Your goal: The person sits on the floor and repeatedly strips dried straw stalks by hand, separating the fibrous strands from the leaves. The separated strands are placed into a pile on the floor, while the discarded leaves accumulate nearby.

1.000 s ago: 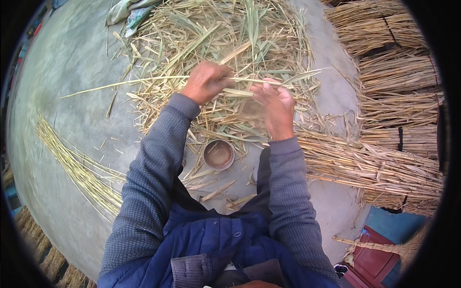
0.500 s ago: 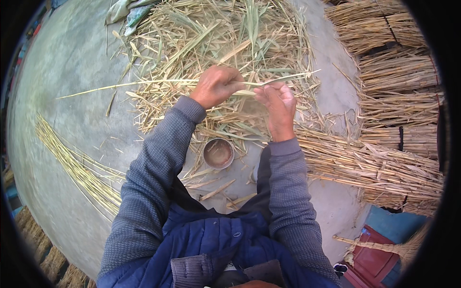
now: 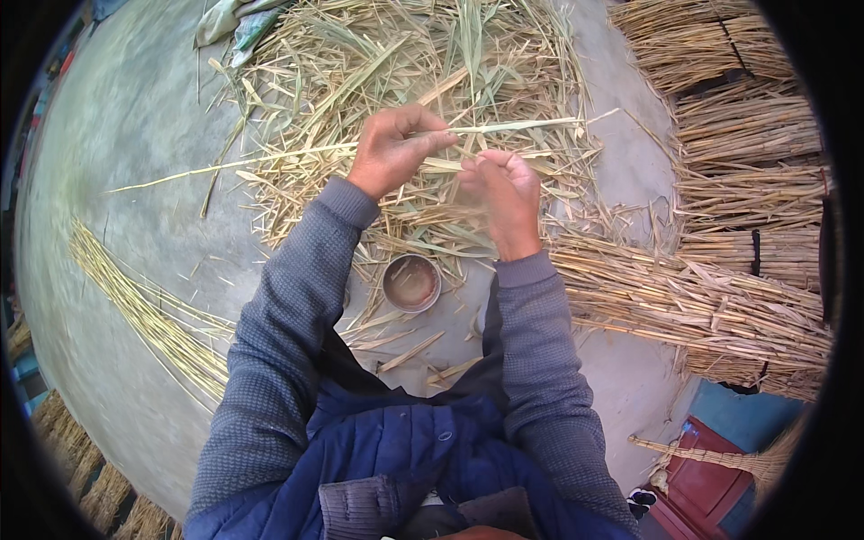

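Note:
A long, thin reed stalk [image 3: 236, 164] runs crosswise above the floor, with my left hand [image 3: 396, 148] closed around its middle. Its thin end reaches far to the left; the leafier end points right, past my fingers. Just below and right of that grip, my right hand [image 3: 507, 193] is closed in a pinch on a narrow strip of leaf [image 3: 461, 151] stretching between the two hands. Whether the strip is still joined to the stalk is hidden by my left fingers. Beneath both hands lies a wide heap of dry leaf scraps [image 3: 360, 81].
A round metal bowl [image 3: 411, 283] stands on the concrete floor between my legs. Slim pale stalks [image 3: 148, 315] lie at left. A thick reed bundle [image 3: 684, 310] lies right of my right forearm, beside tied bundles [image 3: 747, 126]. A broom [image 3: 711, 457] rests near a dark red panel [image 3: 697, 486].
My right hand has come off the stalk, moving slightly left and down with a leaf strip in its pinch. The stalk's right end has risen a little.

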Motion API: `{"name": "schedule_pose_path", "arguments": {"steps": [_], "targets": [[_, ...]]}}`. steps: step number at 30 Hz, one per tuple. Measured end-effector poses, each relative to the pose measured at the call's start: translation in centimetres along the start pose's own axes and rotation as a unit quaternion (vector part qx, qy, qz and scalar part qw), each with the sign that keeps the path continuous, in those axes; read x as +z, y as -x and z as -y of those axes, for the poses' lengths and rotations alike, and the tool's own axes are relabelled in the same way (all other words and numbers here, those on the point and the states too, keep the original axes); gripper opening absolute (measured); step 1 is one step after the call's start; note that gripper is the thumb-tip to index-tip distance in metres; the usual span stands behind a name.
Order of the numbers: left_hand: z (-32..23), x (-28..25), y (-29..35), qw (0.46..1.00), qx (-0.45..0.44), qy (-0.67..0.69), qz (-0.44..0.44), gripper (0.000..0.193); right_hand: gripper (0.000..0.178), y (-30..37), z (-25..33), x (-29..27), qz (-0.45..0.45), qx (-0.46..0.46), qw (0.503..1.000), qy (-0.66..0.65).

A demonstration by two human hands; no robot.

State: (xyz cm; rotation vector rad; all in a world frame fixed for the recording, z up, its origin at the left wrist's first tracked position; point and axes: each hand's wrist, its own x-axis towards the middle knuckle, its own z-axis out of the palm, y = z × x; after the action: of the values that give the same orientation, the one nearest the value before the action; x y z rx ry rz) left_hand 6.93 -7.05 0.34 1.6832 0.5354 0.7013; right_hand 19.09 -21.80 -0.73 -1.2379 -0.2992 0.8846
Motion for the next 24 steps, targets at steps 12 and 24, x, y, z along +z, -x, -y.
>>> {"name": "schedule_pose_path", "arguments": {"steps": [12, 24], "targets": [[-0.6, -2.5, -0.6, 0.986, 0.078, -0.15, 0.008, 0.019, 0.048, -1.9, 0.8, -1.4, -0.026, -0.116, 0.985, 0.124], [0.1, -5.6, -0.1, 0.976, -0.029, -0.184, 0.116, 0.021, 0.027, -0.9, 2.3, -0.1, 0.012, -0.144, 0.981, 0.127]]}}
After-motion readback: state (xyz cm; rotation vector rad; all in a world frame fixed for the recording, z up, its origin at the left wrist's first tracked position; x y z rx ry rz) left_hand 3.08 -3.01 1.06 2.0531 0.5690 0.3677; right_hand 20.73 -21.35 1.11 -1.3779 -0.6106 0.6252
